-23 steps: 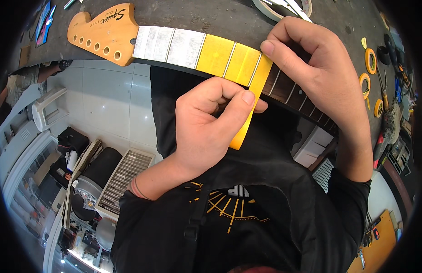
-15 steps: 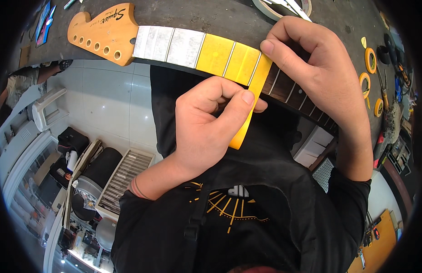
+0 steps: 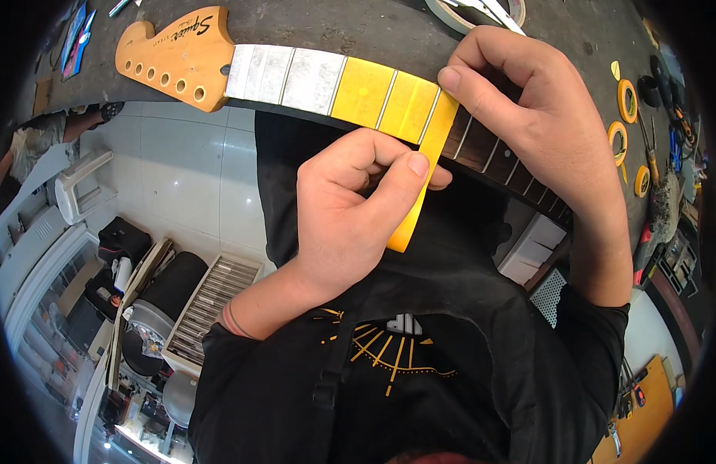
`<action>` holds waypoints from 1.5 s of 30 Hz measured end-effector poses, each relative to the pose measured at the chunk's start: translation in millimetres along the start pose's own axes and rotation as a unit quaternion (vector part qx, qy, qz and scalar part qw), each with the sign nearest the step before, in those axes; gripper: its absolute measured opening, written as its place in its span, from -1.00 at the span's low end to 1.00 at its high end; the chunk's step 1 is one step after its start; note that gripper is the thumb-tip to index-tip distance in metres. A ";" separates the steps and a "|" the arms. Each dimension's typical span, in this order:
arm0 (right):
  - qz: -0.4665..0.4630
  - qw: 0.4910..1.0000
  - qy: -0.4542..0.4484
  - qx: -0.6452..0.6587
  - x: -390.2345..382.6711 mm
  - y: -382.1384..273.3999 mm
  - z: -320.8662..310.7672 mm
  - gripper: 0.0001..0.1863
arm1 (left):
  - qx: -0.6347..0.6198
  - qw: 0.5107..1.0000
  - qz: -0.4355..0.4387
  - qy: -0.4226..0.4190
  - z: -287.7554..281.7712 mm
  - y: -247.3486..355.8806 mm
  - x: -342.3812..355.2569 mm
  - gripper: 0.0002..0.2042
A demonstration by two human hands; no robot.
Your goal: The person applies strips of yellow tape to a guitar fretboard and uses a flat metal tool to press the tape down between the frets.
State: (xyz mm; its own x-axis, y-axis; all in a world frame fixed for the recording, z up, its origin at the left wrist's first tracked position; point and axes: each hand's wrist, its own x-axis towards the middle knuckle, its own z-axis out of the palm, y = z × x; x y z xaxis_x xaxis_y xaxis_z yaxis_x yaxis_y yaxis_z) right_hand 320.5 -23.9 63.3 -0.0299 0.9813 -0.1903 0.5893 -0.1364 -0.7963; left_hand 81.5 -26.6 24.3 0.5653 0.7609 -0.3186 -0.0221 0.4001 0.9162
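Observation:
A guitar neck (image 3: 475, 141) with a light wooden headstock (image 3: 175, 58) lies along the near edge of the dark workbench. White tape (image 3: 311, 81) covers the frets nearest the headstock, and yellow tape (image 3: 363, 93) covers the ones after it. A strip of yellow masking tape (image 3: 439, 127) crosses the fretboard beside a metal fret, its loose end hanging below. My left hand (image 3: 350, 205) pinches that strip between thumb and fingers just below the neck. At the strip's far end, my right hand (image 3: 520, 108) presses it with thumb and curled fingers.
Several yellow tape rolls (image 3: 627, 100) lie at the right of the bench, near hand tools and a brush (image 3: 665, 209). A larger pale tape roll (image 3: 450, 14) with a white-handled tool sits at the back. Lower left, a slatted grille (image 3: 219, 301) stands beside bins.
Both hands keep their hold on the yellow strip. The strip and my right hand have shifted very slightly to the left; otherwise little differs.

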 end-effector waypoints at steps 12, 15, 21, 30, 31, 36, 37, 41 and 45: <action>0.003 1.000 -0.002 -0.021 2.0 -3.8 -1.7 -0.75 | -0.002 1.000 0.003 0.003 -0.3 0.1 -0.1 -0.80; 0.015 0.999 -0.011 -0.039 2.7 -5.1 -3.2 -0.76 | 0.000 1.000 0.003 0.011 1.1 1.0 -1.1 -0.80; -0.016 0.996 0.015 -0.091 -2.8 -5.8 -3.2 -0.74 | 0.000 1.000 0.007 0.020 4.7 -3.7 0.6 -0.81; -0.149 0.929 0.233 -0.244 -35.4 -23.7 33.0 -0.81 | -0.012 0.999 0.023 0.031 1.9 -11.1 4.4 -0.79; -0.152 0.924 0.240 -0.256 -37.1 -21.5 39.0 -0.82 | -0.010 1.000 0.018 0.020 1.5 -11.0 4.3 -0.78; -0.163 0.922 0.250 -0.245 -28.9 -18.7 43.2 -0.85 | 0.022 1.000 0.013 -0.010 -2.7 -4.4 4.1 -0.77; -0.146 0.933 0.242 -0.222 -27.9 -19.5 43.0 -0.88 | 0.020 1.000 0.017 -0.009 -2.8 -4.4 4.3 -0.77; -0.090 0.962 0.201 -0.163 -26.5 -20.0 38.5 -0.91 | 0.016 0.999 0.033 -0.001 -0.5 -5.8 4.5 -0.76; -0.065 0.954 0.175 -0.234 -33.5 -18.1 31.1 -0.90 | 0.041 0.998 0.048 0.001 -1.1 -8.8 5.1 -0.74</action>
State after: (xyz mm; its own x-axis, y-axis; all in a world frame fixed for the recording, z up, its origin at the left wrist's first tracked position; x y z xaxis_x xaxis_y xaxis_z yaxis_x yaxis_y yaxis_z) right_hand 285.8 -58.4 66.3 0.0960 0.9822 0.1612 0.8978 -0.0155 -0.4402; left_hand 83.8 -25.7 14.4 0.5615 0.7950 -0.2295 -0.0075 0.2822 0.9593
